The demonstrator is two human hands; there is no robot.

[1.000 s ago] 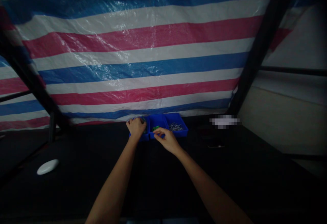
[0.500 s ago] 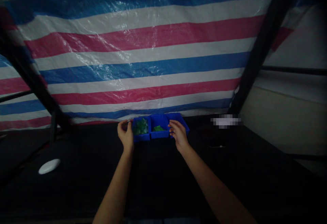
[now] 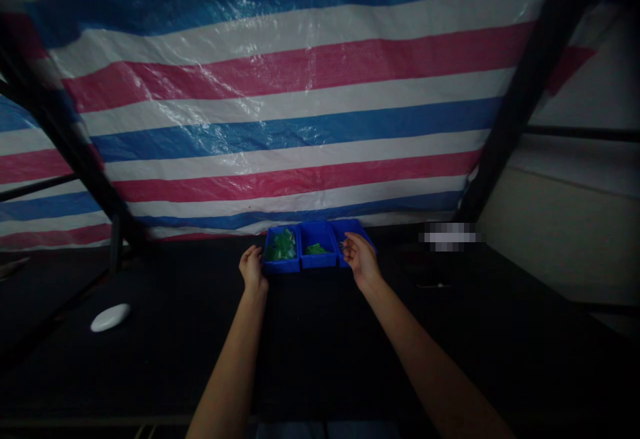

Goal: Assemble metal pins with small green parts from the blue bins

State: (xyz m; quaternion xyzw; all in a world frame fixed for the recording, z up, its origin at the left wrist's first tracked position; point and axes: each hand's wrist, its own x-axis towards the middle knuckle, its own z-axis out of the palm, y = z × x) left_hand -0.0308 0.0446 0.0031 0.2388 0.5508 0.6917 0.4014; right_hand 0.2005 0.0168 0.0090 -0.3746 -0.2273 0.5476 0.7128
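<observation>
Right hand (image 3: 361, 257) farther onto end blue bin (image 3: 353, 227), left hand (image 3: 253, 267) beside green-filled bin (image 3: 281, 267)

Blue plastic bins (image 3: 319, 262), set side by side
Green pieces (image 3: 284, 245) are heaped in the left bin, fewer are held in the middle.

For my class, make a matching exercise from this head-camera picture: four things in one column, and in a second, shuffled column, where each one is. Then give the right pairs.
Column 1
1. Left hand
2. Right hand
3. White oval object
4. Striped tarpaulin

Column 2
A. Behind the row of three blue bins
B. On the dark table, far left of the bins
C. Reaching over the rightmost bin
D. Just left of the leftmost bin

Right pairs: 1-D, 2-C, 3-B, 4-A
</observation>
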